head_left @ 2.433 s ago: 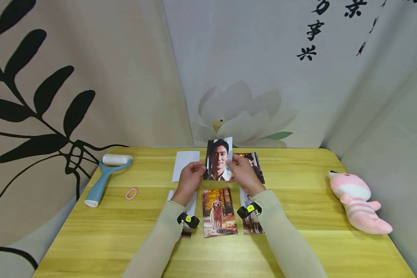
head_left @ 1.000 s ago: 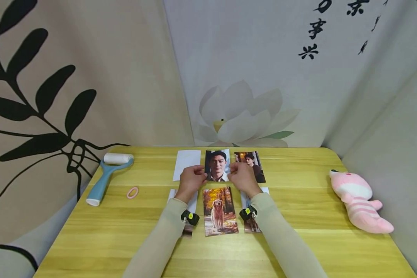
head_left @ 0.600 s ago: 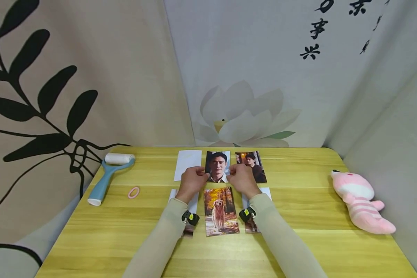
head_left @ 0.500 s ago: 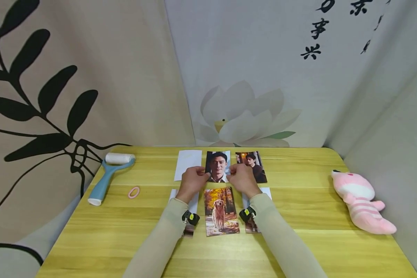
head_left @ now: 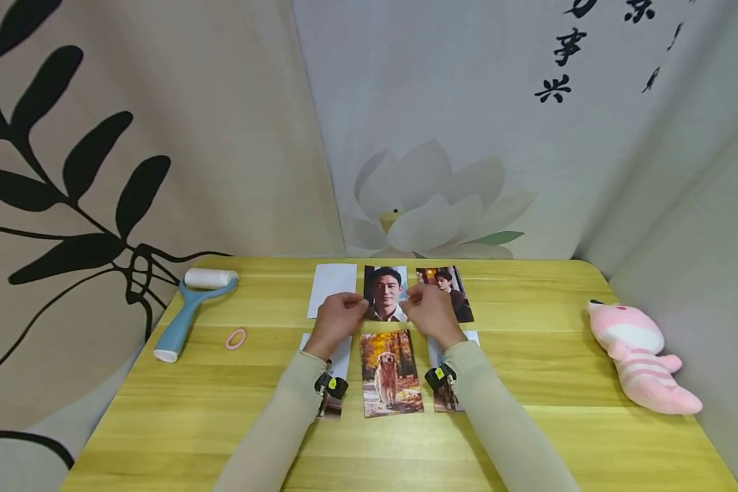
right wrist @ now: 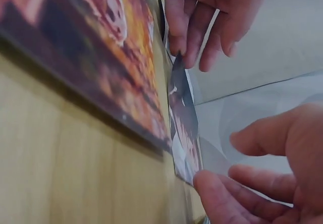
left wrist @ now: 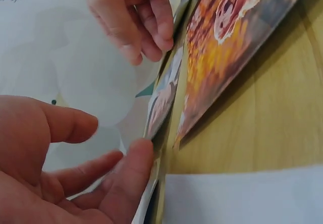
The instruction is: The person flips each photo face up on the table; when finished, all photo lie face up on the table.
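A portrait photo (head_left: 386, 290) lies on the table in the middle of the back row, one hand at either side. At its left edge is my left hand (head_left: 338, 321); the left wrist view shows the thumb lifted away and a fingertip touching the photo's edge. My right hand (head_left: 433, 314) mirrors it on the right edge, thumb apart from the fingers in the right wrist view. Directly in front lies a dog photo (head_left: 390, 376). A white card (head_left: 334, 281) is back left, and a photo of a dark-haired person (head_left: 461, 307) is back right, partly behind my right hand.
My wrists partly cover a front-left photo (head_left: 343, 362) and a front-right photo (head_left: 445, 402). Farther left are a blue lint roller (head_left: 184, 321) and a pink ring (head_left: 236, 339). A pink plush toy (head_left: 633, 355) lies at the right edge.
The portrait photo, held raised in both hands at first, has come down flat into the back row. Both hands have loosened their pinch and stay beside it.
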Available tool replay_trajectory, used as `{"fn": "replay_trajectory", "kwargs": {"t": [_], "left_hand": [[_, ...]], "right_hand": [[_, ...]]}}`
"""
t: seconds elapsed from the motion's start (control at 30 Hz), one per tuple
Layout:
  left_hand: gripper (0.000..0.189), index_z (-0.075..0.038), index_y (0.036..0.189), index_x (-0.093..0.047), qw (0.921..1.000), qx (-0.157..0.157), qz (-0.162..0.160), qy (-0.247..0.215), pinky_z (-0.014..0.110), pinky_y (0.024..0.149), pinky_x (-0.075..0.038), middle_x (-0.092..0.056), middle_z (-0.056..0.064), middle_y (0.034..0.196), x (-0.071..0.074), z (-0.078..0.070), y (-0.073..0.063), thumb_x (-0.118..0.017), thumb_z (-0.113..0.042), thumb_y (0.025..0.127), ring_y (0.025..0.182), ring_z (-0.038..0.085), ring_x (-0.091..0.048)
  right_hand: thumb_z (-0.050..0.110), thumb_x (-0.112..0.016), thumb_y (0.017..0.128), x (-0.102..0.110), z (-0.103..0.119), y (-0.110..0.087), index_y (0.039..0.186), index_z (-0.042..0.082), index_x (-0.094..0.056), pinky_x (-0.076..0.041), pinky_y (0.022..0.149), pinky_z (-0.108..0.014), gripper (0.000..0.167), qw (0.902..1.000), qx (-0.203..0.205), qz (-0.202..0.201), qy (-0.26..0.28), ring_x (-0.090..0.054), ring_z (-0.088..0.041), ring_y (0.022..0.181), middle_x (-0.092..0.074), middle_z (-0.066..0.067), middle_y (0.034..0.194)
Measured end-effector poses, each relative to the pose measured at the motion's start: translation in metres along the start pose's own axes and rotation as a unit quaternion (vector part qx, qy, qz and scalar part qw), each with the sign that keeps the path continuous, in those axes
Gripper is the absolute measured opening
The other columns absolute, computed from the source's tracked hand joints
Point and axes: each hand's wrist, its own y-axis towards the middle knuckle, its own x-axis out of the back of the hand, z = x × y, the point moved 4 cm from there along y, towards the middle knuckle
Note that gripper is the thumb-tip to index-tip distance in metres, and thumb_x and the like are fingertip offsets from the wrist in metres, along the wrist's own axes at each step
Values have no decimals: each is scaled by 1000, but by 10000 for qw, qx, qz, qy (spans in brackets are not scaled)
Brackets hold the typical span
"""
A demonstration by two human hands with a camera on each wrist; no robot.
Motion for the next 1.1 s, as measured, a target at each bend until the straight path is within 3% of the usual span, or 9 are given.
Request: {"fn": "replay_trajectory", "kwargs": {"t": [0.17,0.33,0.43,0.73,0.87,1.0,1.1], "left_hand": [[33,-7,128,-74,9998,-7,-129,-117,28,68,-55,-77,12,111,9,3,0,-69,-27,102,82,19,-71],[31,-9,126,-75,9988,-43,-442,209,39,87,-56,-76,10,116,22,8,1,-68,-29,103,101,25,-71],[33,-9,127,-73,9985,9,-527,165,46,95,-55,-75,12,120,31,11,1,-67,-31,104,110,29,-69],[38,-7,137,-67,9978,266,-611,57,47,100,-54,-69,15,130,53,25,2,-63,-30,106,117,31,-65],[42,-5,140,-65,9971,266,-710,-26,51,108,-50,-65,19,137,61,31,6,-63,-30,106,126,34,-60],[48,-2,146,-60,9968,347,-718,-46,54,114,-46,-60,22,145,69,37,11,-61,-29,106,135,37,-55],[51,0,149,-56,9968,401,-677,-164,53,112,-48,-59,24,146,73,40,14,-60,-28,107,133,38,-57]], "right_hand": [[21,-76,96,-6,11,-1,119,3,-77,-61,87,-48,29,9994,165,105,299,-75,-27,97,-79,-10,105],[23,-72,100,-18,26,-2,126,5,-74,-62,90,-46,32,9972,287,435,530,-75,-26,106,-79,-9,115],[24,-71,101,-26,35,-2,129,5,-72,-61,93,-46,35,9948,348,626,725,-74,-27,109,-77,-10,119],[21,-71,101,-48,55,0,137,-1,-66,-61,97,-45,42,9891,617,920,974,-73,-30,114,-71,-19,131],[23,-71,101,-59,64,2,140,0,-63,-58,102,-48,46,9853,708,1065,1130,-71,-33,120,-69,-20,136],[28,-69,102,-71,71,4,147,1,-58,-54,109,-51,53,9814,652,1310,1240,-66,-35,129,-64,-19,145],[30,-68,103,-80,73,5,150,1,-55,-52,112,-51,57,9812,573,1399,1200,-63,-35,134,-61,-19,149]]}}
